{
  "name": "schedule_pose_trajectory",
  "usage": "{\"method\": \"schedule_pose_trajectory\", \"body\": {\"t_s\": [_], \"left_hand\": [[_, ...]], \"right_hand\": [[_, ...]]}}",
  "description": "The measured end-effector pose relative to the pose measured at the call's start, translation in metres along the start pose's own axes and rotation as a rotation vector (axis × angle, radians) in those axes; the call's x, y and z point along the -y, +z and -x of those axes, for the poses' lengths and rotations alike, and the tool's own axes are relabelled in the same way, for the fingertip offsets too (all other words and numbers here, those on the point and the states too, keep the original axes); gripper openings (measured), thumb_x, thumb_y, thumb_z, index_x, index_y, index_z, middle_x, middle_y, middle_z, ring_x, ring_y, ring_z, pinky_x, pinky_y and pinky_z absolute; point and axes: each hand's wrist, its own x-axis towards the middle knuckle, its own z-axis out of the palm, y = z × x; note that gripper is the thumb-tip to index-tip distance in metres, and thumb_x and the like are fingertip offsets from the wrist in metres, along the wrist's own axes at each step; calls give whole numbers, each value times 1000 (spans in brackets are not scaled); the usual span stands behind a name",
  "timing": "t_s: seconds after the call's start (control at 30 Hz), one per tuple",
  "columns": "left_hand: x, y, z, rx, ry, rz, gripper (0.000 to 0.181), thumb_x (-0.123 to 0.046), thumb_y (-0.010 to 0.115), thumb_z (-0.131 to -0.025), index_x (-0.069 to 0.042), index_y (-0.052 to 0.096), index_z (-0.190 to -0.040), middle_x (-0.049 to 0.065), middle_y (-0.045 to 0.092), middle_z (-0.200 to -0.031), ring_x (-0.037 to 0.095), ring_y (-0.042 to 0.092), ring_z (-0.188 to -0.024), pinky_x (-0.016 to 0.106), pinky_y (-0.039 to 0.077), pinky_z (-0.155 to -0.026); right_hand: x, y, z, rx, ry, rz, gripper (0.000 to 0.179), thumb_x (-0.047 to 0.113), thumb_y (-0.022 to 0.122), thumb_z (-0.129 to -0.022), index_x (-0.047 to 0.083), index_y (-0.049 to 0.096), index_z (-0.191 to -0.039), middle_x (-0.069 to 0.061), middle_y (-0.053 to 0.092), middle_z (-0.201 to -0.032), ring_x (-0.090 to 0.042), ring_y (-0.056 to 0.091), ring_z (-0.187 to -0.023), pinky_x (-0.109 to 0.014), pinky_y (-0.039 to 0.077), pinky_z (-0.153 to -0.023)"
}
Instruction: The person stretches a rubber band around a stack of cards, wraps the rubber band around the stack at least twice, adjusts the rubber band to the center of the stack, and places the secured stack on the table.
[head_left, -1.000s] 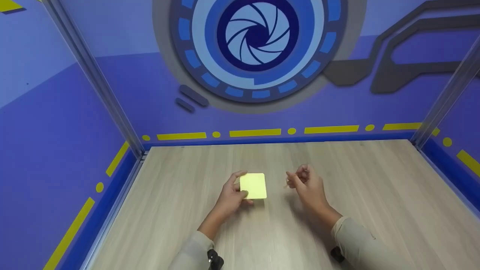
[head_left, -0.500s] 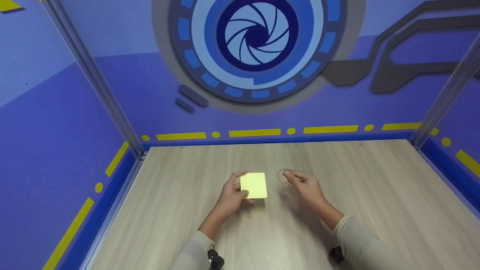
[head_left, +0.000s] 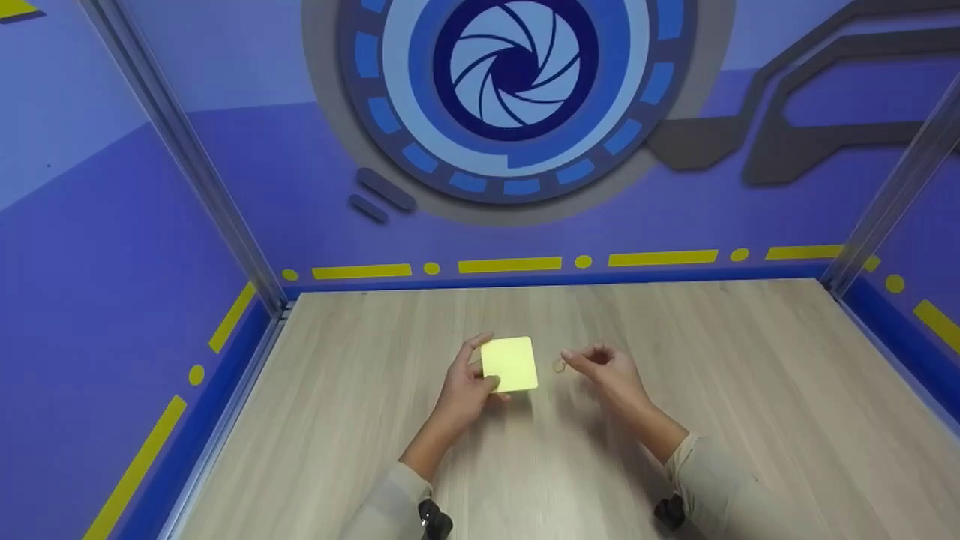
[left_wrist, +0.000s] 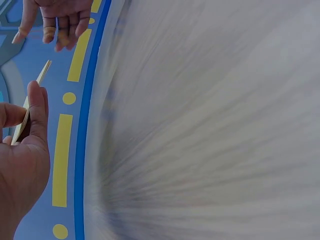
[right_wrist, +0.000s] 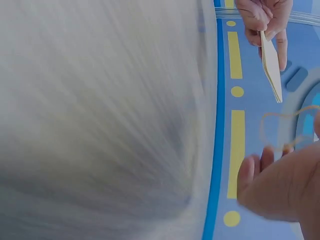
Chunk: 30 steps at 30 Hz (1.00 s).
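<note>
Thin tan elastic-looking loop [head_left: 555,365] dipped; square yellow card stack [head_left: 510,364] rose slightly. Head: left hand [head_left: 466,384] pinches stack above pale wood-grain surface [head_left: 360,420]; right hand [head_left: 611,376] pinches loop nearby. Left wrist: stack edge-on, best kept flush. Right wrist: loop clear of stack; should open wider.

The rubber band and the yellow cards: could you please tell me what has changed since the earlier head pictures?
The right hand has carried the rubber band slightly left, toward the yellow cards; the left hand has shifted those slightly up the picture. Both hands keep their holds.
</note>
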Motion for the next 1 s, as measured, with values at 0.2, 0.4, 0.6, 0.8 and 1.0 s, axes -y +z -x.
{"method": "schedule_pose_trajectory", "body": {"t_s": [0.2,0.4,0.6,0.8,1.0], "left_hand": [[1,0,0,11,13,5,76,10,53,-97,-18,33,-165,26,66,-143,23,75,-106,48,66,-89],[1,0,0,16,8,11,75,9,53,-98,-17,32,-165,25,66,-142,23,74,-105,49,65,-90],[1,0,-1,8,5,16,76,10,53,-97,-18,33,-165,26,67,-141,23,74,-104,48,66,-89],[1,1,-1,10,4,20,76,10,54,-98,-16,32,-166,27,66,-141,23,74,-104,49,66,-89],[1,1,-1,10,8,3,76,9,53,-97,-15,31,-166,26,66,-141,23,75,-105,50,66,-90]], "right_hand": [[-3,-4,-1,-19,67,83,46,50,83,-89,10,61,-84,5,50,-78,-16,48,-78,-30,41,-66],[-7,-3,-4,82,15,-3,42,46,72,-100,8,80,-118,-6,75,-130,-26,61,-134,-48,50,-115],[-6,-2,-6,169,-48,-73,51,46,55,-110,8,69,-141,-11,65,-152,-29,51,-150,-52,41,-127],[-6,0,-6,231,-62,-100,55,52,45,-112,11,69,-141,-6,65,-153,-26,52,-151,-51,39,-129],[-3,3,-4,268,-55,-149,53,48,48,-112,7,67,-140,-12,69,-147,-26,60,-144,-48,43,-126]]}}
